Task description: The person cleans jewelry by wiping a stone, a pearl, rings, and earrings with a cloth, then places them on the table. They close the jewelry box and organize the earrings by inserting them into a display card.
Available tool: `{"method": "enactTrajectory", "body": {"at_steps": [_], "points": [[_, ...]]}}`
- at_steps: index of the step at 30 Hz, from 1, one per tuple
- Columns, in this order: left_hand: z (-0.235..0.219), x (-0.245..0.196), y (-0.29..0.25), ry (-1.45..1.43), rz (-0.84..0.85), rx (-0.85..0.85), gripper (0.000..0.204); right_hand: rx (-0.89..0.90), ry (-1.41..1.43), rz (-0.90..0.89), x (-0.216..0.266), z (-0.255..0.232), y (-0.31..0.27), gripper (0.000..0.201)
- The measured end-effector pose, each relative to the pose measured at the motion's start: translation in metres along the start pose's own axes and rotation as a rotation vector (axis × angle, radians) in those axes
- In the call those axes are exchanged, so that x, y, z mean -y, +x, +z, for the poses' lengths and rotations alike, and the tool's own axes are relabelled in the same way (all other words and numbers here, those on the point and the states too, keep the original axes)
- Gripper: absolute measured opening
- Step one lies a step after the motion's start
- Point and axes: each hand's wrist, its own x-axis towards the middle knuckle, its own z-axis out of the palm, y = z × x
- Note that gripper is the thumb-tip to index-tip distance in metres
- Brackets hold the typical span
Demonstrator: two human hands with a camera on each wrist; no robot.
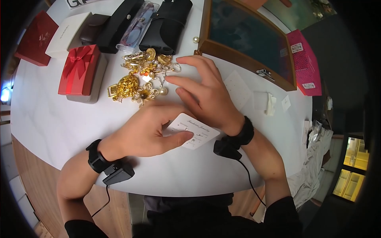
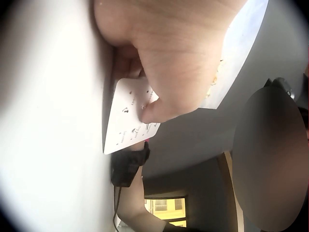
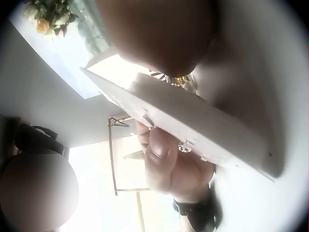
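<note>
A white earring card (image 1: 199, 135) printed "Fashion Jewelry" is pinched by my left hand (image 1: 139, 129), thumb on its face; small studs show on it. In the left wrist view the left hand (image 2: 169, 53) grips the same card (image 2: 126, 113). My right hand (image 1: 212, 93) reaches over the table with fingers spread and loosely bent, fingertips beside a pile of gold jewelry (image 1: 129, 85) with pearls and chains. Whether it touches a piece there cannot be told. The right wrist view shows the card (image 3: 169, 121) edge-on, with the left thumb on it.
A glass-topped wooden case (image 1: 246, 37) stands at the back right, a pink box (image 1: 304, 65) beyond it. Red gift box (image 1: 79, 71), white box (image 1: 68, 35) and dark glasses cases (image 1: 166, 29) stand at the back left. A clear sheet (image 1: 239, 89) lies right of my right hand.
</note>
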Motion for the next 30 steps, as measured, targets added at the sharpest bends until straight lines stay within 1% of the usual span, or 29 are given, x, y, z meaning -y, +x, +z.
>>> {"method": "enactTrajectory", "body": {"at_steps": [3,5,9,12,14,15,17,18,20,21,23,25,27,29,30], "points": [[0.001,-0.002,0.001,-0.051,0.002,-0.001,0.026,0.014,-0.011,-0.007,0.001,-0.002,-0.001,0.024],[-0.003,-0.007,0.001,-0.004,-0.086,0.015,0.023,0.018,-0.012,-0.002,0.0,-0.002,-0.001,0.023],[-0.003,0.002,0.002,0.009,-0.056,-0.003,0.022,-0.015,0.005,0.01,-0.004,0.0,-0.003,0.022],[-0.005,0.001,0.0,-0.041,-0.059,-0.017,0.021,-0.016,0.038,0.0,-0.002,0.001,0.0,0.022],[-0.006,0.002,-0.001,-0.08,-0.119,0.044,0.021,-0.012,0.044,-0.015,-0.003,0.002,-0.001,0.022],[-0.005,0.0,0.0,-0.081,-0.118,0.047,0.021,-0.008,0.055,-0.031,-0.006,0.002,-0.002,0.022],[-0.005,-0.006,0.001,-0.227,-0.154,0.032,0.021,-0.003,0.068,-0.048,-0.008,0.001,-0.002,0.023],[-0.006,-0.007,0.001,-0.226,-0.156,0.029,0.021,0.005,0.089,-0.023,-0.008,0.001,-0.002,0.023],[-0.006,-0.009,0.002,-0.452,-0.209,0.037,0.026,0.014,0.112,0.004,-0.007,0.0,-0.003,0.024],[-0.007,-0.009,0.002,-0.453,-0.209,0.04,0.026,0.027,0.12,0.035,-0.006,-0.002,-0.003,0.022],[-0.009,-0.009,0.002,-0.574,-0.247,0.044,0.031,0.04,0.125,0.066,-0.003,-0.005,-0.003,0.019],[-0.008,-0.007,0.003,-0.591,-0.225,0.037,0.032,0.057,0.131,0.061,-0.002,-0.006,-0.002,0.015],[-0.008,-0.006,0.003,-0.608,-0.202,0.032,0.033,0.051,0.11,0.036,-0.004,0.0,-0.002,0.016],[-0.01,-0.008,0.003,-0.674,-0.268,0.004,0.033,0.045,0.086,0.012,-0.006,0.002,-0.003,0.017],[-0.011,-0.006,0.002,-0.674,-0.268,0.004,0.033,0.036,0.098,-0.009,-0.006,0.002,-0.004,0.02]]}}
